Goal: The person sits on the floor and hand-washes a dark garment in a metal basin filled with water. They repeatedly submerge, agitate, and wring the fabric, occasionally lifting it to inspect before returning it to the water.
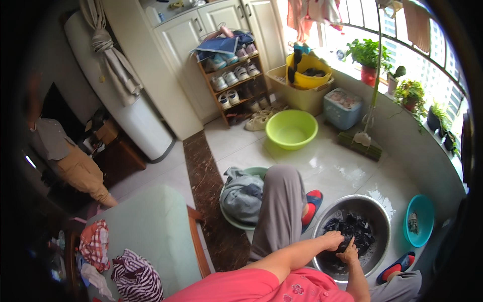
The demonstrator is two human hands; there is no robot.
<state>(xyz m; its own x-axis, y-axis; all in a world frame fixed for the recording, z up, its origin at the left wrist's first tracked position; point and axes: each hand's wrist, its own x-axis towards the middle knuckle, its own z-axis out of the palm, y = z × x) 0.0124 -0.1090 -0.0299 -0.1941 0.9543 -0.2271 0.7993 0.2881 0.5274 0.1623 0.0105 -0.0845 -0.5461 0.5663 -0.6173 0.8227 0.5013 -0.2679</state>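
A wide metal basin (386, 236) stands on the floor between my feet, with a dark wet cloth (356, 230) in sudsy water. My left hand (333, 241) reaches in from the left and grips a bunched part of that cloth. Close beside it, my right hand (349, 252) is on the same bunched part, its index finger stretched out along the cloth. The fingertips are partly hidden by the fabric. Right of the basin, a small turquoise basin (425, 215) holds a crumpled cloth (413, 222).
A basin heaped with grey clothes (241, 198) stands by my left knee. Farther off are a lime-green basin (291, 130), a mop (360, 143) and a shoe rack (234, 81). Suds (351, 173) wet the tiles. Left is a padded seat (151, 226); beyond it stands another person (71, 158).
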